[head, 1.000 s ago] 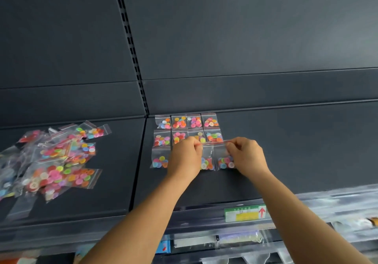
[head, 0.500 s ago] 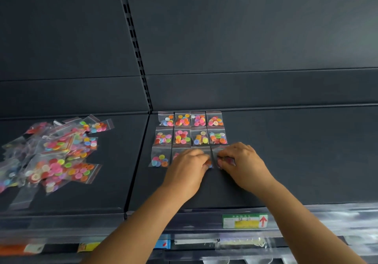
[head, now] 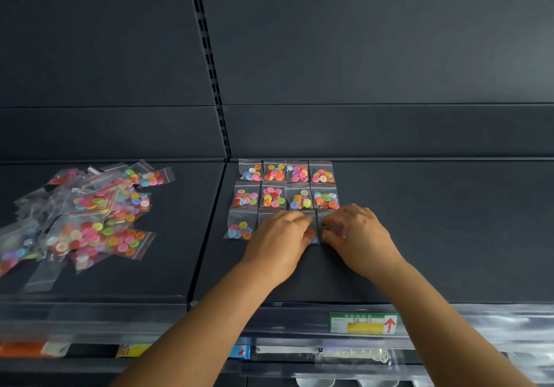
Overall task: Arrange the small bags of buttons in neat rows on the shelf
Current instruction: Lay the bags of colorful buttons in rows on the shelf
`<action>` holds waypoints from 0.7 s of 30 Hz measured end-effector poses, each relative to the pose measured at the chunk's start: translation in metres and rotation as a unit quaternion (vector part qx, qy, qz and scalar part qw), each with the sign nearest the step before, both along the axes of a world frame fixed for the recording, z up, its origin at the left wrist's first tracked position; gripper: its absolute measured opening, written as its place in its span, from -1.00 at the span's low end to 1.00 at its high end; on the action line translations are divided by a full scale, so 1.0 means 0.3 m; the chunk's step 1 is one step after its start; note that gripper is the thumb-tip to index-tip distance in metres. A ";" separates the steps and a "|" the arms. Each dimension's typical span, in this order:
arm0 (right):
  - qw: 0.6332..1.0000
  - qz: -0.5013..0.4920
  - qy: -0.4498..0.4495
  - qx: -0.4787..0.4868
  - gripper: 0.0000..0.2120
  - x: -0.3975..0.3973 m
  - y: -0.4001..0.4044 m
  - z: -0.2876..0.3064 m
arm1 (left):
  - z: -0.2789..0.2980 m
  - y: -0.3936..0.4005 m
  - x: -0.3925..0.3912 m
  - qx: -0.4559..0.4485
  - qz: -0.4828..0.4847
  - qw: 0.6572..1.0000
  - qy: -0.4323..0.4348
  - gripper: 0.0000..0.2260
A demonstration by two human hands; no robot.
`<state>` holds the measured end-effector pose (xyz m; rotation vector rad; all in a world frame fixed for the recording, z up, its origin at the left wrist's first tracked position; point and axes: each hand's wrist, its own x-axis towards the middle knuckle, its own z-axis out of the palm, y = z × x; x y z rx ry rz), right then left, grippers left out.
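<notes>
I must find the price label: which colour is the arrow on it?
Red, pointing up, at the right end of the shelf-edge label, which is green and yellow; the head view shows it.

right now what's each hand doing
left hand: fingers curled onto a small clear plastic bag of coloured buttons, front row
right hand: pinching the neighbouring clear button bag
</notes>
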<state>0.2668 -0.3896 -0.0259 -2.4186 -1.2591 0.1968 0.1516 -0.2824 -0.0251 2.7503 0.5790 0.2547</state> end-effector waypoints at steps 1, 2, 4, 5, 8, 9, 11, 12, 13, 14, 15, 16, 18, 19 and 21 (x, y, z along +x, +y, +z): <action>1.000 0.002 -0.007 -0.001 -0.75 -0.008 0.003 0.008 | 0.005 0.004 -0.009 0.010 0.005 1.000 0.000 -0.63; 1.000 0.005 -0.015 0.002 -0.72 -0.020 0.009 0.018 | 0.010 0.010 -0.023 0.021 0.011 1.000 -0.002 -0.60; 0.999 0.018 -0.036 0.016 -0.64 -0.054 0.030 0.041 | 0.023 0.025 -0.060 0.043 0.026 0.999 -0.007 -0.58; 0.998 0.027 -0.046 0.023 -0.61 -0.075 0.045 0.052 | 0.030 0.035 -0.084 0.050 0.033 0.998 -0.010 -0.57; 0.995 0.062 -0.062 0.048 -0.57 -0.152 0.108 0.081 | 0.056 0.080 -0.168 0.078 0.055 0.995 -0.015 -0.56; 0.994 0.074 -0.064 0.054 -0.55 -0.182 0.134 0.088 | 0.066 0.099 -0.202 0.086 0.063 0.994 -0.013 -0.56; 0.992 0.096 -0.067 0.055 -0.53 -0.243 0.187 0.098 | 0.083 0.141 -0.274 0.096 0.079 0.992 -0.007 -0.55; 0.991 0.105 -0.066 0.053 -0.52 -0.276 0.216 0.100 | 0.089 0.164 -0.313 0.097 0.087 0.992 -0.004 -0.55; 0.990 0.114 -0.063 0.052 -0.52 -0.310 0.245 0.100 | 0.093 0.189 -0.354 0.097 0.094 0.991 0.001 -0.54; 0.989 0.123 -0.059 0.051 -0.52 -0.346 0.275 0.099 | 0.096 0.215 -0.395 0.096 0.102 0.990 0.006 -0.54; 0.989 0.131 -0.055 0.050 -0.52 -0.382 0.305 0.098 | 0.095 0.241 -0.435 0.096 0.109 0.989 0.011 -0.54; 0.988 0.139 -0.051 0.051 -0.53 -0.417 0.334 0.095 | 0.094 0.266 -0.474 0.096 0.115 0.989 0.015 -0.54; 0.986 0.153 -0.042 0.051 -0.53 -0.482 0.390 0.089 | 0.086 0.315 -0.543 0.097 0.123 0.987 0.021 -0.53; 0.985 0.159 -0.040 0.048 -0.53 -0.513 0.416 0.086 | 0.082 0.338 -0.575 0.098 0.127 0.987 0.023 -0.53; 0.985 0.166 -0.034 0.040 -0.53 -0.566 0.463 0.076 | 0.069 0.383 -0.632 0.097 0.136 0.986 0.025 -0.53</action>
